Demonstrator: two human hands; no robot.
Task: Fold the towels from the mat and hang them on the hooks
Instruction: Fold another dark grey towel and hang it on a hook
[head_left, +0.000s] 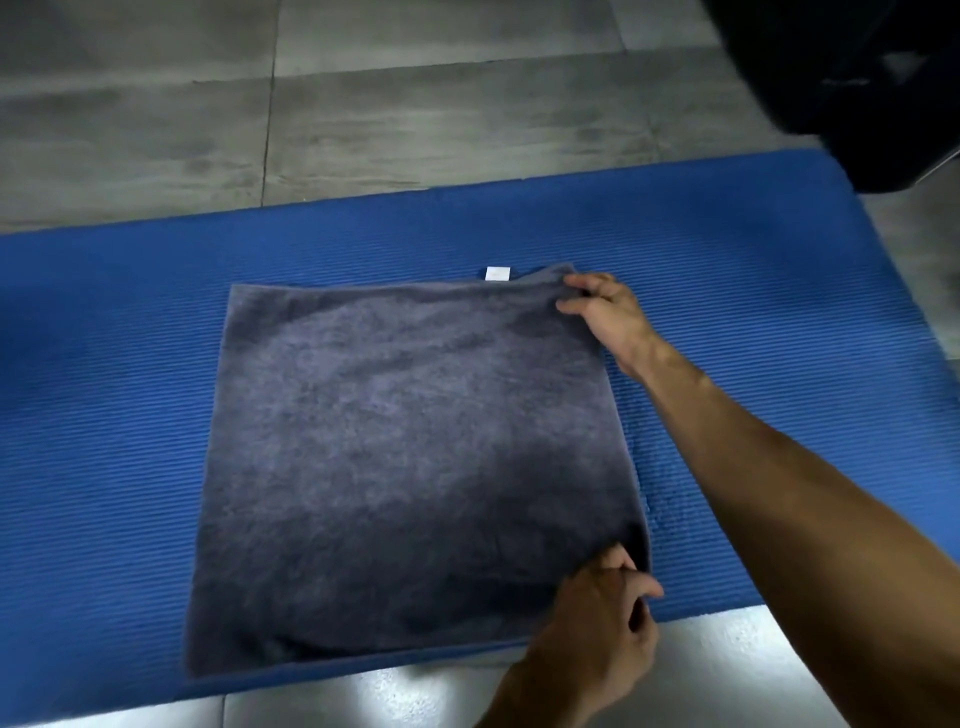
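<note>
item: grey towel, flat on blue mat, white tag at far edge. right hand pinches far right corner; left hand pinches near right corner. advice: lift both corners together, carry leftward, align edges before releasing.

Bare forearms, no sleeves, unadorned fingers

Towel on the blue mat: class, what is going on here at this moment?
A person is folding a grey towel that lies flat on a blue ribbed mat on the floor. The right hand pinches the towel's far right corner, near the white label. The left hand grips the near right corner. No hooks are in view.
</note>
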